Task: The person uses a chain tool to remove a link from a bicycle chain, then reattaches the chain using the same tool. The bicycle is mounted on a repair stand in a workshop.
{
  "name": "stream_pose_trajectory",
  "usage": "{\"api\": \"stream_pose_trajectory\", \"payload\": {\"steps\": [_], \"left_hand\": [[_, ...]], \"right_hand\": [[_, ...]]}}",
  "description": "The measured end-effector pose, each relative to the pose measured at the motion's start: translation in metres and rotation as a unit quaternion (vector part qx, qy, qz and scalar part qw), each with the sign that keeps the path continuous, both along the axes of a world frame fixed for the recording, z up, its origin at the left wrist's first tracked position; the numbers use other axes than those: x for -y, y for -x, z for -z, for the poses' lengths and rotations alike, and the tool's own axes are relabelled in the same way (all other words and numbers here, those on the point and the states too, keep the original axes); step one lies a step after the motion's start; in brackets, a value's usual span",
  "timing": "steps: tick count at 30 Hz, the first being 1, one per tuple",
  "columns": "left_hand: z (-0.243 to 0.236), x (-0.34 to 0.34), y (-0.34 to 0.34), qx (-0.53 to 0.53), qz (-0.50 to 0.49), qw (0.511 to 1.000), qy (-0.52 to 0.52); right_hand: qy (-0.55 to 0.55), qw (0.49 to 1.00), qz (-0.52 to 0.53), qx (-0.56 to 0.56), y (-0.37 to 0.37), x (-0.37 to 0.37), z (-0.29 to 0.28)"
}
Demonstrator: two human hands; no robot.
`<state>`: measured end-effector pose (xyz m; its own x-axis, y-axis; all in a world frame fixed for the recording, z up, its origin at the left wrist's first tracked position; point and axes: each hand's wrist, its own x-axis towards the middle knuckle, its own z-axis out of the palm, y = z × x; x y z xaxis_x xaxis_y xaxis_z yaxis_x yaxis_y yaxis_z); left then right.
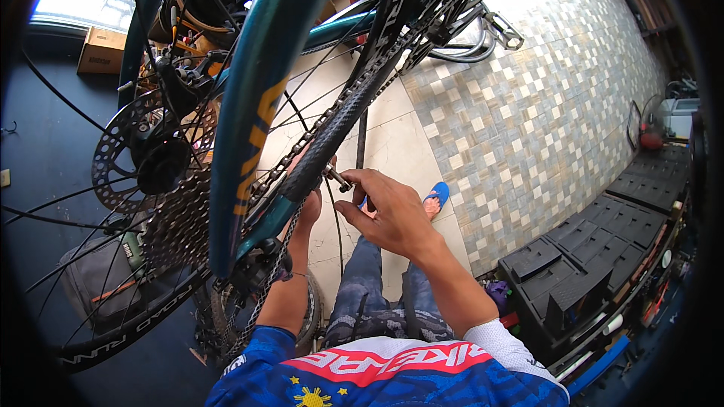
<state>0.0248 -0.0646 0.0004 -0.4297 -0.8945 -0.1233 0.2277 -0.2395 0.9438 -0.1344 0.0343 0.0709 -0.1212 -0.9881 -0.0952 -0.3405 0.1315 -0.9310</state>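
Note:
My right hand (388, 211) pinches a small silver metal tool (337, 175) between thumb and fingers, beside the dark chainstay wrap (320, 147) of a teal bicycle frame (264, 98). Much of my left hand (309, 209) is hidden behind the chainstay, close to the tool; what its fingers hold does not show. A bicycle chain (332, 111) runs along the stay, and another length of chain (273, 275) hangs past my left forearm. To the left are the rear cassette (179, 222), the brake disc rotor (113, 152) and the rear derailleur (260, 264).
A pedal (504, 32) and crank sit at the top. Black storage cases (581, 249) line the right side. At left are a grey bag (94, 279) and a cardboard box (102, 50). Another bicycle tyre (313, 316) is below my left arm, over the tiled floor (520, 120).

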Motion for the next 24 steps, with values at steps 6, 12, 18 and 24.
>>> {"api": "stream_pose_trajectory", "payload": {"steps": [6,12,18,24], "left_hand": [[0.011,-0.01,0.008,-0.013,-0.092,0.995,-0.028],[0.007,-0.007,0.007,0.021,-0.055,0.998,-0.03],[-0.001,-0.006,0.01,-0.016,-0.02,0.998,-0.05],[-0.005,-0.011,0.016,-0.073,-0.04,0.993,-0.089]], "right_hand": [[0.041,0.999,0.013,-0.007,-0.002,0.001,0.004],[0.032,0.999,0.01,-0.01,-0.003,0.0,0.007],[0.055,0.998,0.013,-0.041,-0.003,-0.002,0.01],[0.036,0.973,0.084,0.212,-0.002,-0.006,0.016]]}}
